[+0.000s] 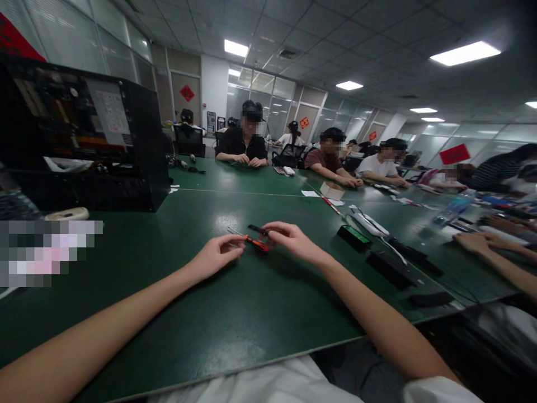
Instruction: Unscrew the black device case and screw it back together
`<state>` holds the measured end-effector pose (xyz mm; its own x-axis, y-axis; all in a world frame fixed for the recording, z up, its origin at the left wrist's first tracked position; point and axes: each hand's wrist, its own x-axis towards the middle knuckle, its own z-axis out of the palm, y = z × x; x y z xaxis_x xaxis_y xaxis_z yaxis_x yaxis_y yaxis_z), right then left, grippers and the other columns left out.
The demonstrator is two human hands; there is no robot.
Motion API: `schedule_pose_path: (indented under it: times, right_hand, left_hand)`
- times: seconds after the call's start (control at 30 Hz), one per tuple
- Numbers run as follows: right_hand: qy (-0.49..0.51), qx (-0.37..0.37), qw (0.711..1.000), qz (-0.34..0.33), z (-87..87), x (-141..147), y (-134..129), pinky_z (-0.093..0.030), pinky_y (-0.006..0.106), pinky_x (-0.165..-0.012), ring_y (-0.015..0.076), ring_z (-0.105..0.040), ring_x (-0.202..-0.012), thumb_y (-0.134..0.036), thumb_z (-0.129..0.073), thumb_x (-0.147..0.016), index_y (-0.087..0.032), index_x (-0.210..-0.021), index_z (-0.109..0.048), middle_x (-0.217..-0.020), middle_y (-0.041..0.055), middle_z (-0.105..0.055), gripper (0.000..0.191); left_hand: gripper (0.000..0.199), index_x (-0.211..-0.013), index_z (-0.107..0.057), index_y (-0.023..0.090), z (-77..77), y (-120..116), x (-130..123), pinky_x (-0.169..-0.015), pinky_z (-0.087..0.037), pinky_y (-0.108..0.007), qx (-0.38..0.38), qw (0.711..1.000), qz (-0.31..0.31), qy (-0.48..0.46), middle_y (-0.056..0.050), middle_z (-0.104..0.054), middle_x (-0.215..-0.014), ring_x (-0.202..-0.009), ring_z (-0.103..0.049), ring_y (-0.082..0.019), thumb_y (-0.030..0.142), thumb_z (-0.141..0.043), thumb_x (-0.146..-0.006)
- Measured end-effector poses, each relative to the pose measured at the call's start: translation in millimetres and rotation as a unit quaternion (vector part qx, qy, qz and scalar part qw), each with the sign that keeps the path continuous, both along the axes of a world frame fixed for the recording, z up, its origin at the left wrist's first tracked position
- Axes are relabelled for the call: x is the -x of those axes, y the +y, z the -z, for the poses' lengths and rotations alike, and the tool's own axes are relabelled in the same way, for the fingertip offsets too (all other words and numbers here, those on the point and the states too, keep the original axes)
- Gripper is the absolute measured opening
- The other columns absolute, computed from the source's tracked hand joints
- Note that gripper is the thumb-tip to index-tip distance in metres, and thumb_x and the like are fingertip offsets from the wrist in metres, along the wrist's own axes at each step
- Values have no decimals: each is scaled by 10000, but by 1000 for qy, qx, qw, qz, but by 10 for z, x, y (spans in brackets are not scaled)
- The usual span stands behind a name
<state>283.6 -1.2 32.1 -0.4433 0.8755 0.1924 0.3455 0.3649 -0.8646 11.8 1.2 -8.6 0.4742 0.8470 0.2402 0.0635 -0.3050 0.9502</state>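
1 orange-and-black-handled screwdriver with a thin metal shaft (254,242) slants tip-leftward, just beside 1 narrow flat black piece (255,229).

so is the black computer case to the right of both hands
No, the computer case stands left of both the left hand and the right hand.

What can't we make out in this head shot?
Head view:
- Dark strip at the right hand: the fingers hide one end; too small to identify.
- Orange-and-black tool: tip shape, too small.
- Left hand: whether its fingertips grip the tool or only touch it; too small and blurred.
- Black computer case: left part cut off by the picture's left edge.
- Bottle: label, blurred.
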Motion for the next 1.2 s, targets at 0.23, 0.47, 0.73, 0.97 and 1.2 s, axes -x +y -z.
schedule_pose_path:
  times: [0.23,0.47,0.73,0.97,1.2]
  right_hand:
    - [-453,-123,767,437,-423,-1583,121,-502,486,-984,379,-651,-1177,-390,-484,-991,-140,-1413,-599,-1253,224,-696,503]
    - [-485,33,717,500,-275,-2299,-9,-520,427,-839,393,-681,-1110,-426,-571,-948,-178,-1282,-714,-1169,218,-730,440]
    - [-490,31,740,460,-59,-2396,164,-519,388,-865,323,-689,-1079,-378,-622,-918,-200,-1214,-748,-1164,164,-734,368]
    - [-487,28,746,453,24,-2535,214,-543,387,-833,296,-711,-986,-341,-645,-882,-210,-1191,-755,-1095,130,-751,353]
    - [-502,7,740,448,45,-2527,282,-526,373,-845,305,-696,-1027,-334,-641,-869,-176,-1177,-760,-1114,158,-744,366]
  left_hand:
    - [297,-979,-766,145,-19,-10,-17,-749,-529,-312,8,1000,8,26,-93,-759,-927,-729,-683,-185,408,-711,-851]
    - [277,-927,-758,139,-40,-32,-33,-741,-525,-311,9,999,14,46,-85,-758,-877,-714,-671,-183,395,-688,-848]
    - [275,-912,-762,145,-71,-56,-34,-749,-528,-314,12,998,19,51,-80,-760,-855,-723,-668,-189,401,-695,-839]
    - [271,-913,-768,143,-57,-48,-33,-745,-527,-313,2,998,15,60,-80,-766,-856,-720,-672,-191,392,-685,-845]
    - [274,-914,-767,147,-59,-45,-33,-747,-525,-314,-4,998,16,67,-79,-771,-854,-723,-676,-194,397,-677,-849]
